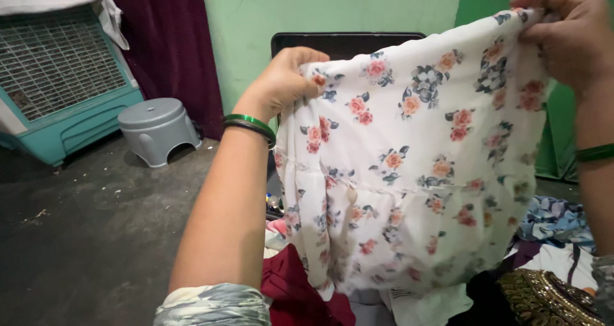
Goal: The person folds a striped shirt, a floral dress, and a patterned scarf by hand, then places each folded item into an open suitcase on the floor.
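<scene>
Floral white garment [409,166] held up in the air between both hands, spread flat and facing the camera. Left hand [284,79] pinches its upper left edge, fingers curled tight into the fabric; right hand [569,35] grips the upper right corner, higher, slightly blurred. Top edge, the long axis, runs left to right and tilts up toward the right hand; the rest hangs down below both hands. Both hands equally on it. Green bangles [251,126] on the left wrist. Underneath: clothes pile [550,281], maroon, blue and gold-embroidered. Further out: grey stool [155,129], teal air cooler [61,76], green wall [332,6].
</scene>
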